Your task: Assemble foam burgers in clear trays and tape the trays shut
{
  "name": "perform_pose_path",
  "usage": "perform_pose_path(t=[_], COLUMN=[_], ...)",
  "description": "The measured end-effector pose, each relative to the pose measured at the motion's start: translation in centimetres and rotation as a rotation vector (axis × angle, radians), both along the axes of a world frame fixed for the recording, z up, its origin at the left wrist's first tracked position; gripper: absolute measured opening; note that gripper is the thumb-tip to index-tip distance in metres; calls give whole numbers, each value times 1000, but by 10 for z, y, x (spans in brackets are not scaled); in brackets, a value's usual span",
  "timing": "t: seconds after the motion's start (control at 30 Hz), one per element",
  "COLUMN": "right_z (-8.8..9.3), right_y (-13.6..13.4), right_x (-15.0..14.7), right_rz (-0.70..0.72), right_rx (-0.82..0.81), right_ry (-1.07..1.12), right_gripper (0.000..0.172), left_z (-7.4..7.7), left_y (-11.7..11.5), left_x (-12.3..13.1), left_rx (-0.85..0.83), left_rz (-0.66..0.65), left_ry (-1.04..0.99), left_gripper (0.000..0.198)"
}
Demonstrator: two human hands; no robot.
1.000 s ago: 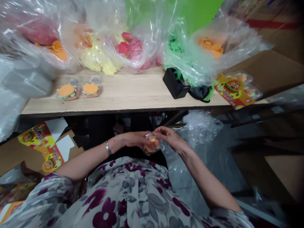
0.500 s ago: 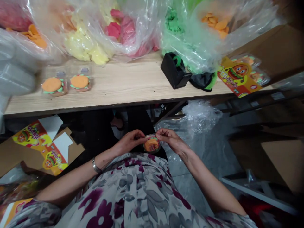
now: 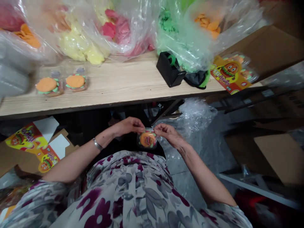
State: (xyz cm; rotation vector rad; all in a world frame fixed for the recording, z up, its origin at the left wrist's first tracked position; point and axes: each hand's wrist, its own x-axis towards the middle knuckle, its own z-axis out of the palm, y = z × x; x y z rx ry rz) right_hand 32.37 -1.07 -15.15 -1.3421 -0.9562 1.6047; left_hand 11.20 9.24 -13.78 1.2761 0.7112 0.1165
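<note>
A small clear plastic box [image 3: 147, 139] with an orange burger-shaped piece inside hangs over my lap, below the table edge. My left hand [image 3: 130, 125] pinches its upper left corner, and my right hand [image 3: 167, 133] pinches the upper right corner. A label with a printed figure shows on the front of the box. On the table [image 3: 123, 79], two similar clear boxes stand at the left, one with a burger [image 3: 47, 85] and the other with a burger [image 3: 75, 81], both orange on top with green edges.
Clear bags of yellow [image 3: 78, 44], pink and green pieces [image 3: 171, 34] line the table's back. A black tape dispenser [image 3: 170, 69] stands right of centre. Printed cartons [image 3: 229, 72] lie at the right and lower left; crumpled plastic [image 3: 198, 114] is below the table.
Both hands have lifted the clear box slightly up and to the left, and more of its front shows. The whole view has shifted a little.
</note>
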Motion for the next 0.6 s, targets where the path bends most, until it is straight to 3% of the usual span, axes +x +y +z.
perform_pose_path(t=[0.13, 0.3, 0.43, 0.6], right_z=[-1, 14, 16, 13], right_y=[-1, 0, -1, -6], right_x=[-1, -3, 0, 4], right_rz=[69, 244, 258, 258], right_rx=[15, 23, -14, 8], right_ry=[-88, -114, -122, -143], right_gripper=[34, 32, 32, 31], left_z=[-3, -2, -2, -11], left_y=[13, 4, -11, -29], left_x=[1, 12, 14, 8], left_rx=[34, 37, 36, 65], left_rz=[-144, -204, -149, -27], left_ry=[15, 20, -11, -37], left_gripper=[30, 35, 37, 35])
